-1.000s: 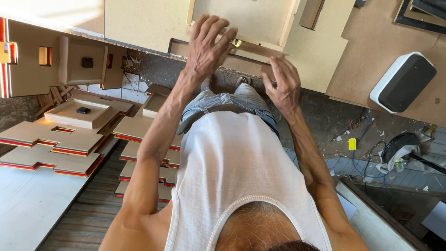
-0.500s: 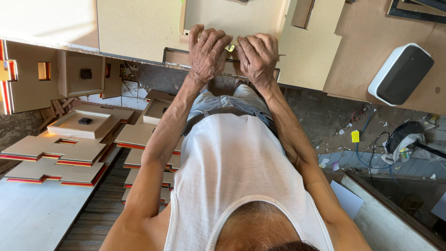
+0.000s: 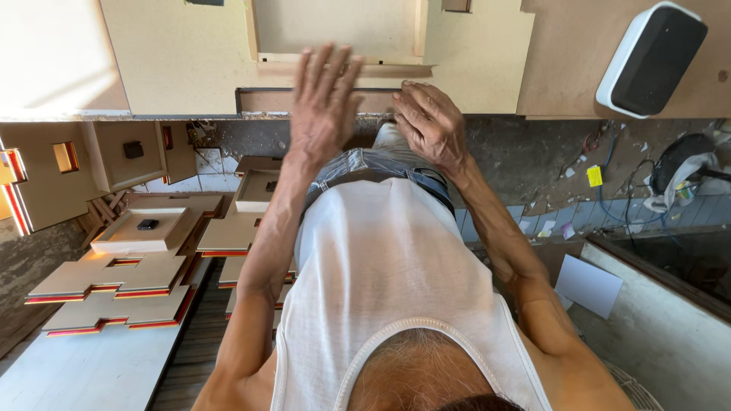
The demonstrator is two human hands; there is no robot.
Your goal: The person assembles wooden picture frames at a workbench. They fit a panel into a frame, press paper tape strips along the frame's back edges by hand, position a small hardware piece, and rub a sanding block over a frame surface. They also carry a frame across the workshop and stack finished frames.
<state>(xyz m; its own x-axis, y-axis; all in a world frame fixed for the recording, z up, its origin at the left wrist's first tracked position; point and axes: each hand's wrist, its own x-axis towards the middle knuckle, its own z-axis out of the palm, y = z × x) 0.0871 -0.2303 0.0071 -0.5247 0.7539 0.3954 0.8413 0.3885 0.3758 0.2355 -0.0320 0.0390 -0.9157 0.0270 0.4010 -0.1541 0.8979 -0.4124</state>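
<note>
A broad pale fibreboard panel [image 3: 183,61] spreads over the table [image 3: 609,46] at the top of the view, its near edge running just past the person's waist. Set on it is a shallow wooden frame [image 3: 335,30], a tray-like box with thin raised rims, and a dark slot [image 3: 266,100] shows in the panel's edge below it. The left hand [image 3: 324,103] hovers open over that slot, fingers spread and blurred, gripping nothing. The right hand [image 3: 430,122] rests at the panel's edge with fingers curled loosely, palm down, holding nothing that shows. The frame looks stiff and light, though its thin rims seem likely to chip; it is probably best taken by two opposite sides. Stacked red-edged board pieces [image 3: 114,293] lie at the left on the floor [image 3: 76,373], and a white-and-black speaker [image 3: 651,57] sits at the right.
</note>
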